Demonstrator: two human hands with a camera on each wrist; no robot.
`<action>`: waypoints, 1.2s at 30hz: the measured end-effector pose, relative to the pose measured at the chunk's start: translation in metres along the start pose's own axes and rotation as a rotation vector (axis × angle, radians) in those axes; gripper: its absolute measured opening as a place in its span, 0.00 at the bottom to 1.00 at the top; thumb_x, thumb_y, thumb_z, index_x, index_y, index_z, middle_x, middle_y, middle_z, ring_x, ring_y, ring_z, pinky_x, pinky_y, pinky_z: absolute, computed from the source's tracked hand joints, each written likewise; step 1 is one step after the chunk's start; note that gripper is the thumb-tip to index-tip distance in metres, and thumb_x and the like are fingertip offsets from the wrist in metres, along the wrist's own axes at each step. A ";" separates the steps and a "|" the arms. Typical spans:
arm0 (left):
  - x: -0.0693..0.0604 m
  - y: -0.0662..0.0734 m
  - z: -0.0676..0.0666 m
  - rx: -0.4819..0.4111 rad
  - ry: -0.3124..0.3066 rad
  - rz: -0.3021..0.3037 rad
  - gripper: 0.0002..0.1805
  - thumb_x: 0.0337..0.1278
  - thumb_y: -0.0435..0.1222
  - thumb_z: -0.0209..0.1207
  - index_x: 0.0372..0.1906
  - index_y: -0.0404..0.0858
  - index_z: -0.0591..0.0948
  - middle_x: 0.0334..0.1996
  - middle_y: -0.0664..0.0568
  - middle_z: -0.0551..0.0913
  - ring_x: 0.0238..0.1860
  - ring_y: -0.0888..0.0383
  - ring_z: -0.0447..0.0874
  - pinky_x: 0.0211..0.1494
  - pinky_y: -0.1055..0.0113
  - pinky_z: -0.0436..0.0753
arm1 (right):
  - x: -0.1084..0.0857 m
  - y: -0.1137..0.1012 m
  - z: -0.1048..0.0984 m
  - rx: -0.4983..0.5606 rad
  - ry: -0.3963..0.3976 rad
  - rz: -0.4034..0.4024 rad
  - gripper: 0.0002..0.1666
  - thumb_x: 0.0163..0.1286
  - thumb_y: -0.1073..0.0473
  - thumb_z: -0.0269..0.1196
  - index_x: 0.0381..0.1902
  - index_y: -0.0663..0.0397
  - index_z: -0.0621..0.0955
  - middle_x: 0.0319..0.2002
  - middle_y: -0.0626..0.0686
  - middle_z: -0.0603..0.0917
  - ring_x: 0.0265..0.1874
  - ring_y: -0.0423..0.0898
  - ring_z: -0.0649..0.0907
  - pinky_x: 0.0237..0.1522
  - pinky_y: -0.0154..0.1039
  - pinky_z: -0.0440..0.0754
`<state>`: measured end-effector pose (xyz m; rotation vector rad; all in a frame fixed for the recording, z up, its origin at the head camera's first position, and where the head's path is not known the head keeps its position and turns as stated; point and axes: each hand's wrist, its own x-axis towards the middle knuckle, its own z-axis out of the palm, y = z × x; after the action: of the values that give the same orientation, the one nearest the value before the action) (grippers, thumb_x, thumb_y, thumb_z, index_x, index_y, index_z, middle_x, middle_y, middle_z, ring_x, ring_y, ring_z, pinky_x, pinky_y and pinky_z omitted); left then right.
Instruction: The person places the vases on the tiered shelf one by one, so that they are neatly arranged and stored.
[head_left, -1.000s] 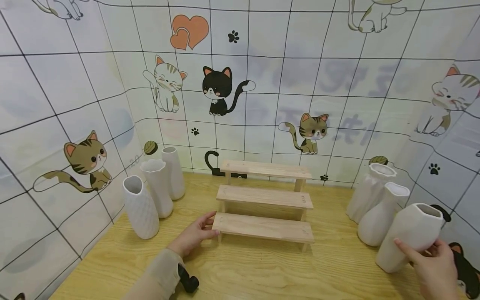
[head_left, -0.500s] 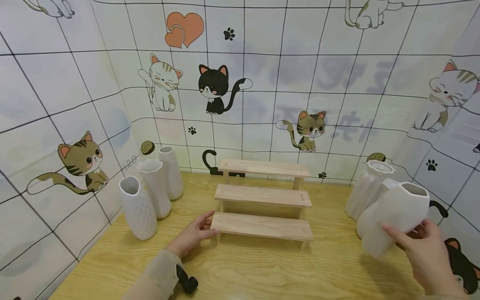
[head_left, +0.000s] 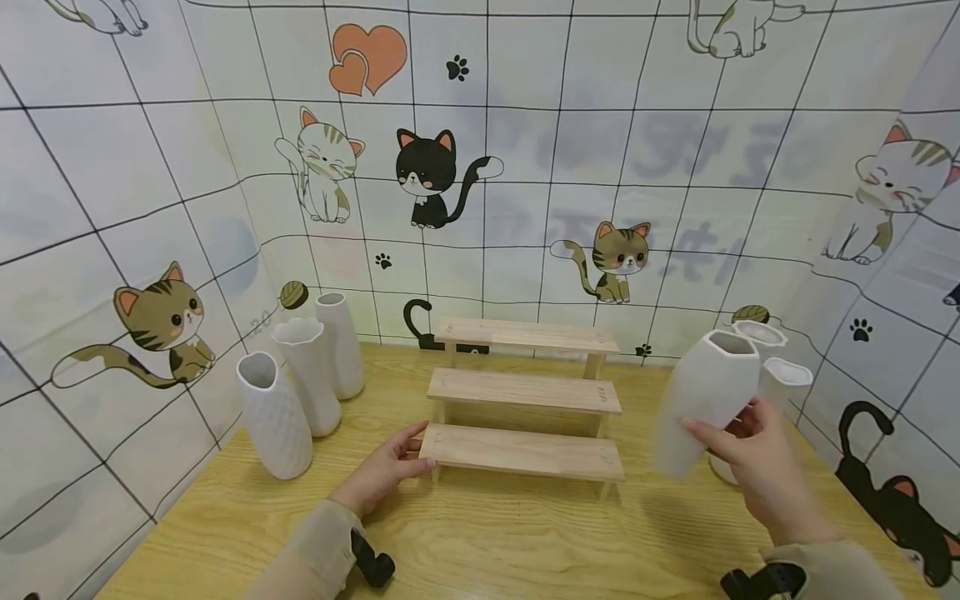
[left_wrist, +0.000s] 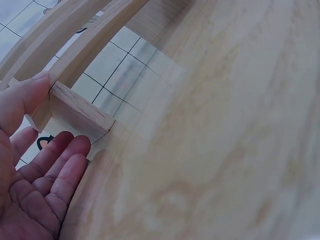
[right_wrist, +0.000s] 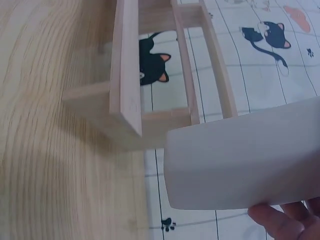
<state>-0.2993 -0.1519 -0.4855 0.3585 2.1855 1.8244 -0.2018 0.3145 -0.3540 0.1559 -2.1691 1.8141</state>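
A white faceted vase (head_left: 708, 392) hangs tilted above the table right of a three-tier wooden display stand (head_left: 525, 450). My right hand (head_left: 757, 467) grips it around the lower side, thumb in front. In the right wrist view the vase's flat base (right_wrist: 240, 160) points toward the stand's end. My left hand (head_left: 378, 475) holds the left end of the lowest step. In the left wrist view the thumb lies on the step's corner and the fingers (left_wrist: 65, 155) curve beside its leg (left_wrist: 80, 110). Behind the held vase, a slim-necked vase (head_left: 786, 379) and a ruffled vase (head_left: 761, 333) are partly hidden.
On the left stand three white vases: a diamond-textured one (head_left: 277, 425), a wavy-rimmed one (head_left: 309, 375) and a plain slim one (head_left: 341, 346). Cat-printed sheeting (head_left: 525, 167) encloses the wood-grain table (head_left: 510, 542) at the back and sides.
My right hand has lifted the faceted vase off the table and carried it left, past the slim-necked vase. My left hand keeps its place on the stand.
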 end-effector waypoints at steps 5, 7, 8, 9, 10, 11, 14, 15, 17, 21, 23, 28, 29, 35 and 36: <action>0.000 0.000 -0.001 0.000 -0.002 -0.008 0.44 0.58 0.42 0.65 0.75 0.41 0.56 0.58 0.41 0.72 0.55 0.51 0.74 0.56 0.56 0.74 | 0.005 -0.004 0.021 0.014 -0.049 -0.007 0.38 0.63 0.65 0.67 0.66 0.46 0.62 0.53 0.46 0.73 0.48 0.39 0.77 0.41 0.32 0.80; 0.000 -0.001 -0.001 0.005 -0.001 -0.009 0.44 0.58 0.43 0.65 0.75 0.42 0.56 0.57 0.41 0.72 0.54 0.51 0.74 0.56 0.57 0.73 | 0.008 -0.005 0.027 0.017 -0.065 -0.006 0.38 0.63 0.64 0.67 0.66 0.46 0.62 0.54 0.47 0.73 0.49 0.40 0.76 0.42 0.33 0.80; 0.000 -0.001 -0.001 0.008 0.000 -0.009 0.44 0.58 0.43 0.66 0.75 0.42 0.56 0.57 0.42 0.72 0.54 0.51 0.74 0.56 0.58 0.73 | 0.009 -0.006 0.031 0.014 -0.072 -0.005 0.38 0.64 0.64 0.67 0.66 0.46 0.61 0.54 0.47 0.73 0.49 0.40 0.76 0.43 0.33 0.80; 0.000 -0.001 -0.001 0.012 0.002 -0.009 0.44 0.57 0.43 0.66 0.75 0.42 0.56 0.57 0.42 0.72 0.54 0.51 0.74 0.55 0.58 0.73 | 0.010 -0.007 0.034 0.009 -0.078 -0.004 0.38 0.64 0.64 0.67 0.66 0.45 0.61 0.54 0.47 0.72 0.49 0.40 0.76 0.43 0.33 0.79; 0.000 -0.001 -0.001 0.017 0.004 -0.009 0.44 0.57 0.43 0.66 0.75 0.43 0.57 0.57 0.42 0.72 0.54 0.51 0.74 0.55 0.58 0.73 | 0.012 -0.007 0.037 0.011 -0.084 -0.006 0.38 0.64 0.64 0.67 0.66 0.46 0.61 0.54 0.48 0.72 0.50 0.41 0.76 0.44 0.33 0.79; 0.000 -0.002 -0.001 0.018 0.008 -0.013 0.44 0.57 0.44 0.66 0.75 0.43 0.57 0.57 0.43 0.72 0.54 0.52 0.74 0.55 0.59 0.73 | 0.013 -0.007 0.040 0.004 -0.089 -0.008 0.38 0.64 0.64 0.67 0.67 0.46 0.61 0.55 0.48 0.72 0.50 0.41 0.75 0.44 0.33 0.79; 0.000 -0.002 -0.002 0.023 0.010 -0.007 0.44 0.56 0.44 0.66 0.75 0.43 0.57 0.56 0.43 0.73 0.53 0.52 0.74 0.55 0.58 0.73 | 0.016 -0.008 0.049 -0.018 -0.105 0.003 0.39 0.64 0.62 0.67 0.68 0.47 0.60 0.56 0.50 0.71 0.51 0.42 0.74 0.45 0.34 0.79; 0.000 -0.003 -0.002 0.024 0.009 -0.003 0.44 0.56 0.44 0.66 0.75 0.43 0.57 0.56 0.43 0.73 0.54 0.52 0.74 0.55 0.58 0.73 | 0.017 -0.008 0.051 -0.023 -0.112 0.008 0.40 0.64 0.61 0.67 0.68 0.47 0.60 0.57 0.50 0.71 0.52 0.43 0.74 0.45 0.34 0.78; 0.001 -0.003 -0.002 0.023 0.005 0.000 0.45 0.56 0.44 0.66 0.75 0.43 0.57 0.57 0.43 0.73 0.54 0.51 0.74 0.56 0.57 0.72 | 0.018 -0.009 0.057 -0.027 -0.125 0.021 0.41 0.63 0.60 0.68 0.69 0.48 0.59 0.58 0.53 0.70 0.52 0.44 0.73 0.46 0.35 0.78; 0.001 -0.004 -0.003 0.026 0.002 -0.001 0.45 0.56 0.45 0.66 0.75 0.43 0.57 0.57 0.42 0.73 0.55 0.51 0.74 0.57 0.56 0.72 | 0.023 -0.009 0.068 -0.019 -0.149 0.043 0.43 0.62 0.58 0.69 0.69 0.50 0.59 0.60 0.55 0.69 0.54 0.47 0.73 0.48 0.37 0.78; 0.001 -0.005 -0.003 0.025 0.005 -0.008 0.45 0.56 0.45 0.67 0.75 0.44 0.57 0.57 0.43 0.73 0.55 0.51 0.74 0.58 0.55 0.71 | 0.025 -0.010 0.073 -0.012 -0.159 0.049 0.43 0.62 0.57 0.69 0.69 0.50 0.59 0.61 0.56 0.69 0.55 0.48 0.73 0.49 0.39 0.78; 0.001 -0.007 -0.004 0.022 0.012 -0.017 0.45 0.55 0.45 0.67 0.75 0.45 0.57 0.56 0.44 0.73 0.55 0.51 0.73 0.59 0.53 0.71 | 0.029 -0.009 0.084 0.026 -0.179 0.038 0.44 0.61 0.59 0.70 0.69 0.52 0.59 0.61 0.57 0.69 0.55 0.50 0.73 0.51 0.43 0.77; 0.002 -0.007 -0.004 0.022 0.012 -0.016 0.46 0.55 0.45 0.67 0.75 0.45 0.57 0.56 0.44 0.73 0.55 0.51 0.74 0.59 0.53 0.71 | 0.029 -0.009 0.086 0.030 -0.180 0.035 0.44 0.61 0.59 0.70 0.69 0.52 0.59 0.61 0.57 0.69 0.55 0.50 0.74 0.51 0.44 0.77; 0.002 -0.007 -0.003 0.026 0.007 -0.007 0.45 0.56 0.45 0.66 0.75 0.45 0.57 0.56 0.43 0.73 0.55 0.51 0.74 0.58 0.54 0.71 | 0.031 -0.006 0.096 0.061 -0.184 0.029 0.43 0.59 0.61 0.71 0.68 0.52 0.62 0.61 0.57 0.71 0.55 0.50 0.74 0.51 0.46 0.77; 0.002 -0.007 -0.002 0.025 0.007 -0.006 0.45 0.56 0.45 0.66 0.75 0.45 0.57 0.56 0.43 0.73 0.54 0.51 0.74 0.58 0.54 0.71 | 0.032 -0.006 0.098 0.069 -0.188 0.031 0.43 0.59 0.61 0.71 0.68 0.52 0.62 0.61 0.57 0.71 0.55 0.51 0.74 0.52 0.46 0.77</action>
<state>-0.3021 -0.1547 -0.4924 0.3501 2.2141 1.7990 -0.2465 0.2216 -0.3537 0.3221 -2.2450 1.9631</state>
